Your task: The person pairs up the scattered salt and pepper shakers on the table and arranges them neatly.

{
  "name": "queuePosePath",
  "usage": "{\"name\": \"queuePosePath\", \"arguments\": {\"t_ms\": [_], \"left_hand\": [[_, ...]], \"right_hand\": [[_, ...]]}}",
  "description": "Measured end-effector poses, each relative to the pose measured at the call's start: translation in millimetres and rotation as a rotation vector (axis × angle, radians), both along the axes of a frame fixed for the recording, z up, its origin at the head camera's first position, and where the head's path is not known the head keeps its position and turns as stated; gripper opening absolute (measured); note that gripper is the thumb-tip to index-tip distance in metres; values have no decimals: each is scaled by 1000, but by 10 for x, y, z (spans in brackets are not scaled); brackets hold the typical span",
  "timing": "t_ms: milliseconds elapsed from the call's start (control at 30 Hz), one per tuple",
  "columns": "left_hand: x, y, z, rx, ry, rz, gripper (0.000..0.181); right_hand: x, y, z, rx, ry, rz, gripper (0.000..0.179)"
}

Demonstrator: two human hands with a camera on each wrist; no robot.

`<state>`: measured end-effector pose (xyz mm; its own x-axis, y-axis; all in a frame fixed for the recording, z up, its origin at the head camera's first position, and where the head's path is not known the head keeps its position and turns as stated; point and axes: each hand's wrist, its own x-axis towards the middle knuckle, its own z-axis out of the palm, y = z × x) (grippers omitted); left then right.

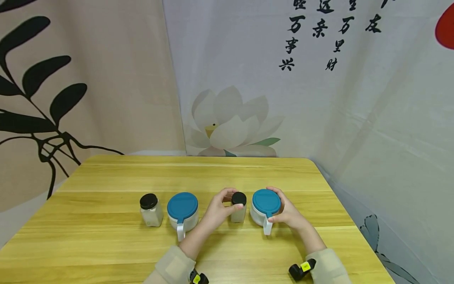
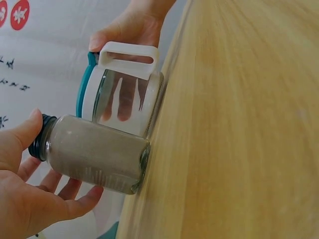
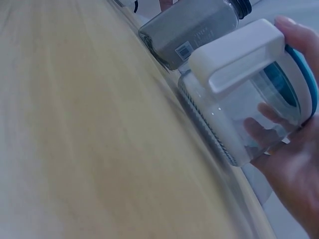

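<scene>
My left hand (image 1: 219,207) curls round a square glass bottle (image 2: 94,152) with a black screw cap (image 1: 239,198). In the left wrist view its thumb lies at the cap and its fingers reach along the bottle's far side. To the right, my right hand (image 1: 289,211) grips a clear glass jar (image 3: 227,117) with a blue lid (image 1: 267,201) and a white handle (image 3: 239,55). The thumb is by the handle's top, and the other fingers show through the glass. Both containers stand upright, side by side, on the wooden table (image 1: 106,252).
Left of my hands stand a second blue-lidded jar (image 1: 183,207) with a white handle and another black-capped bottle (image 1: 151,211). My left forearm passes close to that jar's handle. Behind the table's back edge hangs a printed cloth (image 1: 234,47).
</scene>
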<state>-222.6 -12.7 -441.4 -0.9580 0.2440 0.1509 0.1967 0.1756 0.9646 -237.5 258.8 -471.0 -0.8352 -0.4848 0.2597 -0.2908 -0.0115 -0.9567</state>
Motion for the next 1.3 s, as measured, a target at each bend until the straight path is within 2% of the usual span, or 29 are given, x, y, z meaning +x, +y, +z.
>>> {"name": "queuePosePath", "arguments": {"t_ms": [467, 700, 1067, 1300], "left_hand": [[17, 20, -14, 16, 20, 24, 45], [12, 31, -22, 20, 17, 29, 48], [-1, 57, -14, 10, 2, 39, 48], [5, 63, -22, 13, 3, 48, 46]], "right_hand": [[1, 21, -37, 1, -4, 7, 92], [7, 23, -20, 18, -3, -10, 99], [9, 25, -1, 7, -20, 17, 104], [15, 31, 6, 27, -34, 15, 98]]}}
